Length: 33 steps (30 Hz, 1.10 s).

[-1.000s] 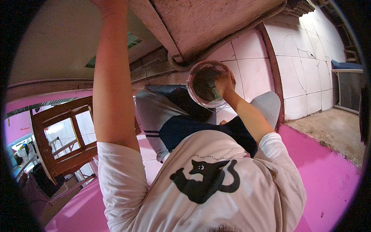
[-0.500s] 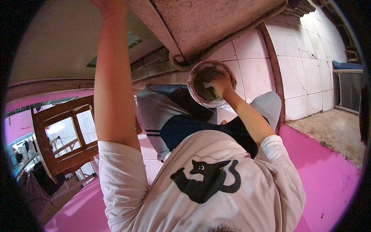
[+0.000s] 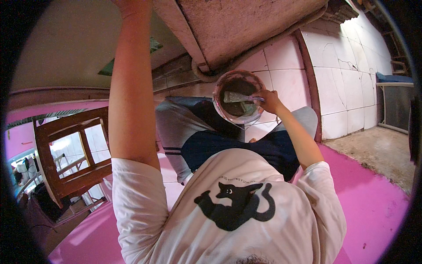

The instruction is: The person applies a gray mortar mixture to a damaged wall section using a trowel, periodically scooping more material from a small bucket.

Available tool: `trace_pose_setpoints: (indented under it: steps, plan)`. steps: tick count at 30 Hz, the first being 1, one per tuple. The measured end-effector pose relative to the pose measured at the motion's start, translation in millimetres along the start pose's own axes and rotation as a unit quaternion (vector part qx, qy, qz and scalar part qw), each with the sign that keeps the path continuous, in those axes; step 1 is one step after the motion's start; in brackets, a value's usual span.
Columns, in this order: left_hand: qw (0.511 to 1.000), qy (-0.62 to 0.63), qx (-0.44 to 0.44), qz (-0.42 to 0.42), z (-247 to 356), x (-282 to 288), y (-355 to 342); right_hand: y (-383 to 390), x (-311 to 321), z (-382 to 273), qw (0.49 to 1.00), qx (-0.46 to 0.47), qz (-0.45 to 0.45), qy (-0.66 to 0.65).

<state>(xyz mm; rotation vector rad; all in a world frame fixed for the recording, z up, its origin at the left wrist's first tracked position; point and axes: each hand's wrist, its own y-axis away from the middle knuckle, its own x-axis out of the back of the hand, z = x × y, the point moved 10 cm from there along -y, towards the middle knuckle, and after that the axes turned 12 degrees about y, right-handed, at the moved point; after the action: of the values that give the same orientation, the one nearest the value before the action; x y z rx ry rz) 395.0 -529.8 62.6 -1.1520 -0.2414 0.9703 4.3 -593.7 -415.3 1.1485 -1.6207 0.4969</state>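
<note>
My right hand [image 3: 268,101] is closed round the handle of a scraper [image 3: 234,97], whose flat, pale grey, smeared blade points left. It is over the mouth of a round bucket [image 3: 218,108]. Inside lies a dark grey-green mass [image 3: 243,84], too dim to name, and the bucket's inner wall is stained. The bucket stands between my bent knees. My left arm [image 3: 133,88] stretches up past the far edge of the view. Only the wrist and part of my left hand [image 3: 132,5] show there, with the fingers out of sight.
A rough brown slab-like structure [image 3: 246,35] with a rounded edge stands just beyond the bucket. White tiles [image 3: 285,79] lie around it. At left is a wooden frame [image 3: 81,174] with openings. Further right, a blue-topped metal stand [image 3: 394,94] borders a bare concrete patch [image 3: 373,147].
My right hand has come up from inside the bucket to its right rim, bringing the scraper's blade into sight. My left arm has shifted slightly to the right.
</note>
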Motion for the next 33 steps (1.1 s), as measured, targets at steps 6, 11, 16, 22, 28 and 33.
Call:
trace_pose_setpoints:
  steps: [6, 11, 16, 22, 28, 33]
  plan:
    - [0.999, 0.034, 0.008, -0.003, -7.6, 4.5, -4.2, 30.6, 23.1, 23.7, 0.989, -0.022, -0.001, -0.148]
    - [0.999, 0.003, -0.022, 0.043, -24.5, 19.4, -5.7, 42.7, 41.8, 27.6, 0.983, -0.023, -0.011, -0.184]
    - [0.995, -0.061, 0.037, 0.066, -23.5, 22.1, 6.3, 54.8, 79.9, 10.7, 0.975, 0.032, 0.062, -0.211]
    - [0.997, -0.055, 0.045, 0.036, -18.0, 15.4, 14.8, 63.6, 128.5, -13.4, 0.963, 0.045, 0.109, -0.244]
    - [0.998, -0.041, 0.051, 0.015, -14.2, 12.3, 15.3, 54.9, 170.9, -31.2, 0.968, 0.032, 0.099, -0.228]
    - [0.998, 0.004, 0.063, 0.007, -5.8, 1.7, 16.1, 37.9, 231.6, -50.8, 0.952, 0.052, 0.108, -0.283]
